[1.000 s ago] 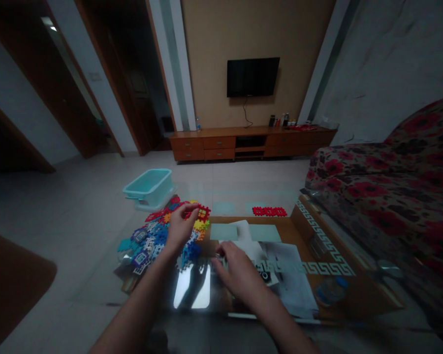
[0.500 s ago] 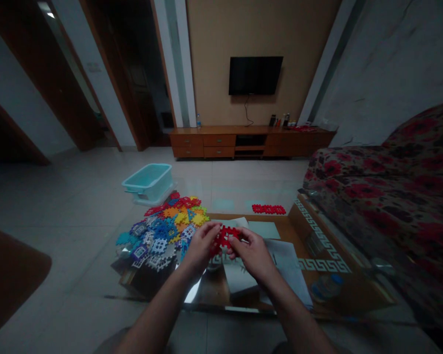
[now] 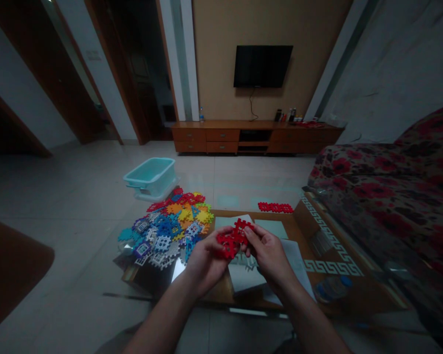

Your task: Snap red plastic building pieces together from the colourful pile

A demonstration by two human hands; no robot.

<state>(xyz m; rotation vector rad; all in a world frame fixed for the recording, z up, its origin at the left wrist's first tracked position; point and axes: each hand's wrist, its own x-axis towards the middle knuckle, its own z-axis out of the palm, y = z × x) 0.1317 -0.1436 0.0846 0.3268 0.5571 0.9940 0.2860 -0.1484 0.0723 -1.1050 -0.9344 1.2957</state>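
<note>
My left hand [image 3: 205, 258] and my right hand [image 3: 268, 253] meet above the glass table [image 3: 328, 268], each pinching red interlocking plastic tiles [image 3: 233, 238] that touch one another between the fingers. To the left of my hands lies a heap of loose colourful tiles [image 3: 168, 223] in red, orange, yellow, blue, purple and white. A short row of joined red tiles [image 3: 275, 207] rests on the far side of the table.
White papers [image 3: 251, 275] lie under the glass below my hands. A turquoise plastic tub [image 3: 151, 177] stands on the floor beyond the heap. A floral sofa [image 3: 391, 182] fills the right side. A plastic bottle [image 3: 330, 290] lies near the table's right end.
My left hand left the tile heap with a red tile and came to the middle. My right hand rose off the papers, and both hands now hold red tiles together.
</note>
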